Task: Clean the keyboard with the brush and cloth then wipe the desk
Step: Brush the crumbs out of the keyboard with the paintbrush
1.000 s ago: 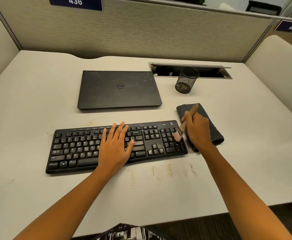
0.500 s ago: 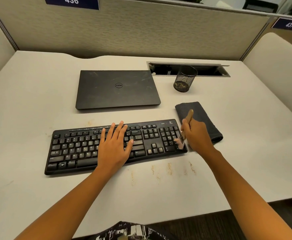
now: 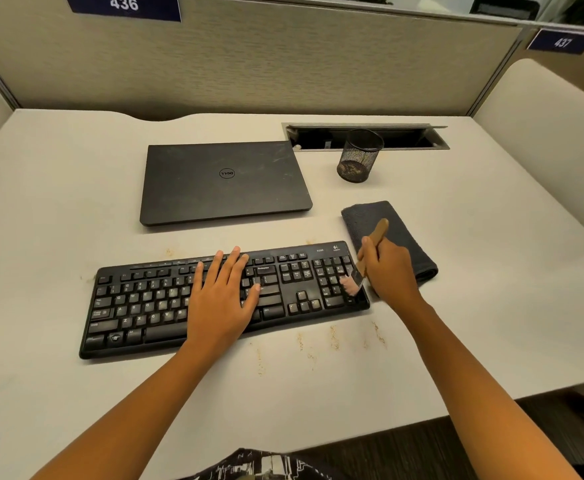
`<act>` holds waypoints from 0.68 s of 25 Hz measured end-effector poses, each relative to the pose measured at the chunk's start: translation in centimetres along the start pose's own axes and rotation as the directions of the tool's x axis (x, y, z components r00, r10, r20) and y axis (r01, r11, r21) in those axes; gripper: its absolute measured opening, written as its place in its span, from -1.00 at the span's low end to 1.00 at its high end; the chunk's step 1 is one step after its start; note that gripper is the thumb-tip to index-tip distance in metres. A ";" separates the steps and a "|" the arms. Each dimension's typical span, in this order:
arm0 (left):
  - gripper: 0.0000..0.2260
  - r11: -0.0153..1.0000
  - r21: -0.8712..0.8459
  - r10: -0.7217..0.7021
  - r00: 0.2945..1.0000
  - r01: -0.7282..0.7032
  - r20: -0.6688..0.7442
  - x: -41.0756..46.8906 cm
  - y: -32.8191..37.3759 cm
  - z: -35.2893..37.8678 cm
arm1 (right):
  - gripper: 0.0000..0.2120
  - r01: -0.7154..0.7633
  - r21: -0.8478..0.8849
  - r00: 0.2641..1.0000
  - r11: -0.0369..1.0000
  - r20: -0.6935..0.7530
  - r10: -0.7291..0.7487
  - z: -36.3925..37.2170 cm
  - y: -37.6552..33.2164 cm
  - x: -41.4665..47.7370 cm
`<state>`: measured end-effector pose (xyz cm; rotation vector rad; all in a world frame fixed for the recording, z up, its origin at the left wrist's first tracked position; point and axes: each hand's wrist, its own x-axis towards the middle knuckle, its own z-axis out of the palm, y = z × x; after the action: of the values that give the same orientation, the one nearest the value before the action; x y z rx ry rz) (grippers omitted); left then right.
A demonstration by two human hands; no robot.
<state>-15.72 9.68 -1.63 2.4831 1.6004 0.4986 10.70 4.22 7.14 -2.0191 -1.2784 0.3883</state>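
A black keyboard (image 3: 179, 303) lies on a white desk (image 3: 58, 202) as the right hand (image 3: 389, 271) grips a wooden brush (image 3: 370, 251), bristles on the number pad; the left hand (image 3: 219, 296) rests flat, fingers spread, on the keys. A dark cloth (image 3: 397, 230) lies folded just beside.

The left hand (image 3: 221, 299) lay flat at mid-frame, fingers straight and spread. The right hand (image 3: 389, 271), to its right, gripped a brush (image 3: 379, 231), fingers curled.

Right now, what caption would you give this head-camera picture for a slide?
Left hand rests on the keyboard while the right hand holds a brush to its number pad, cloth alongside.
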 end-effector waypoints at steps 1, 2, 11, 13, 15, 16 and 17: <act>-0.39 1.000 0.000 0.002 1.000 -0.002 -0.002 0.0 -0.1 0.0 | -0.60 -0.004 0.013 1.000 1.000 -0.012 0.004 0.1 -0.3 0.2; -0.39 1.000 0.002 0.002 1.000 -0.002 -0.002 0.0 -0.1 0.0 | -0.63 -0.006 0.035 0.999 0.999 -0.038 0.007 0.3 -0.5 0.3; -0.41 1.000 0.012 0.002 1.000 -0.002 -0.005 0.0 0.0 0.1 | -0.56 -0.215 -0.209 0.929 0.954 0.257 0.266 -0.7 0.5 -0.7; -0.40 1.000 0.015 -0.003 1.000 0.003 -0.003 0.1 0.0 0.1 | -0.58 -0.232 -0.001 0.973 0.973 0.014 0.232 -0.7 0.7 -1.7; -0.41 1.000 0.013 -0.001 1.000 0.001 -0.004 0.0 0.0 0.1 | -0.63 -0.158 0.169 0.959 0.973 -0.210 0.192 -0.4 0.6 -3.1; -0.41 1.000 0.011 -0.001 1.000 0.001 -0.003 0.0 -0.1 0.1 | -0.62 -0.129 0.181 0.959 0.975 -0.229 0.169 -0.1 0.5 -3.6; -0.41 1.000 0.012 -0.002 1.000 0.002 0.001 0.0 -0.1 0.1 | -0.59 -0.116 0.160 0.974 0.980 -0.177 0.144 0.1 0.5 -4.1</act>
<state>-15.76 9.74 -1.76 2.4895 1.6105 0.4880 9.05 0.50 6.20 -1.9667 -0.9763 0.3350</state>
